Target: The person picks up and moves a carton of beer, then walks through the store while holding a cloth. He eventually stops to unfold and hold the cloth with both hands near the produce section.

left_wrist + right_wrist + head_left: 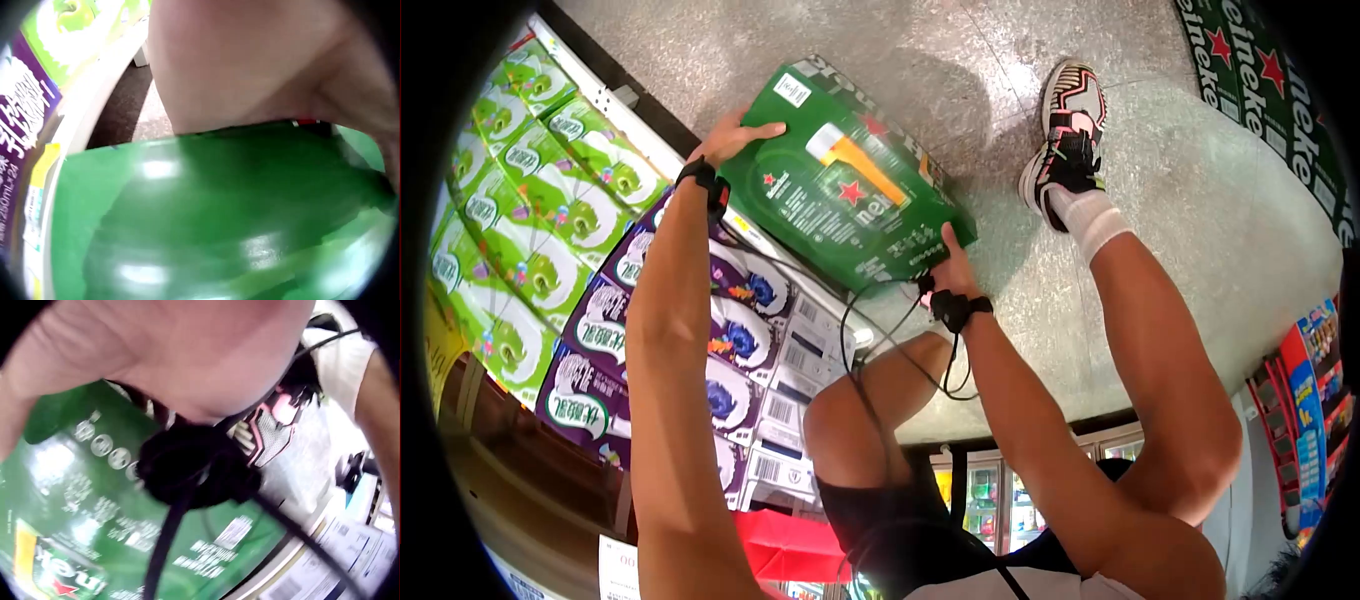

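Observation:
A green Heineken beer carton point(810, 200), printed with a glass of beer and a red star, is held between both hands over the floor beside the shelf. My left hand point(728, 138) grips its far left edge, thumb laid on the printed face and the other fingers hidden round the side. At the opposite end my right hand point(955, 268) holds the near corner, its thumb also over the printed face. In the left wrist view, the carton's glossy green face point(187, 206) fills the lower part. A black strap and cable point(197, 465) cross the carton in the right wrist view.
Purple cartons point(600, 345) and green cartons point(530, 220) are stacked along the shelf at left. A sneaker-clad foot point(1070, 140) stands on the floor right of the carton. More Heineken cartons point(1265, 90) sit at the upper right. A red rack point(1280, 430) stands at the right.

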The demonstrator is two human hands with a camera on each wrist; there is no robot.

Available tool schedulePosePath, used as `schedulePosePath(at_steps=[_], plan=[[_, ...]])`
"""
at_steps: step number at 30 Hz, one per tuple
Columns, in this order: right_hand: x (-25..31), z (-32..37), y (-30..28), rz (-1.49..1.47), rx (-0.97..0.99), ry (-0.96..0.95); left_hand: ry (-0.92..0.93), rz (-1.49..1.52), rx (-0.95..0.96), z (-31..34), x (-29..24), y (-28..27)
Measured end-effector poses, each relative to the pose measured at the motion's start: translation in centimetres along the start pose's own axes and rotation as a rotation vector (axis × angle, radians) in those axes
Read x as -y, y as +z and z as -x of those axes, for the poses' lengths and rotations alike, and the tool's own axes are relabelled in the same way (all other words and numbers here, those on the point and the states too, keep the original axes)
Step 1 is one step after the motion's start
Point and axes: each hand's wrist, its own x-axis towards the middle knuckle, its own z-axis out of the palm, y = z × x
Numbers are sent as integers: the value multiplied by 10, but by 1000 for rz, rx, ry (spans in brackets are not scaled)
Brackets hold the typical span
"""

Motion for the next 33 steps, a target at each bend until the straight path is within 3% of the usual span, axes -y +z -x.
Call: schedulePosePath(at_steps=[2,4,6,8,14,16,21,25,26,27,28,31,33], plan=[[6,-18,-3,-7,-15,10,71,-44,-8,-5,3,0],[3,-1,18,76,-177,-181,75,-103,-81,-3,4,6],[6,9,20,-18,-118,-98,-52,-39,-66,11,-10,10],[23,23,24,-67,-17,-20,-54,-34,-67,18,-19,17],[65,55,30,20,7,-93,127,-49,-193,52,-51,32],[75,72,40,47,51,-238,192,19,-253,74,-73,29],[106,155,105,91,8,-351,250,37,-296,166,-175,8],[140,260,167,152,156,-335,276,101,-303,269,-282,-18],[157,304,197,116,161,-291,383,-15,-364,297,-311,-22],[168,328,212,81,114,-367,423,18,-386,324,-339,-22],[180,345,222,44,73,-450,396,32,-396,352,-367,-23],[240,399,255,48,132,-436,490,-68,-586,418,-437,-23],[280,424,272,104,104,-554,544,-28,-587,448,-495,-18]])
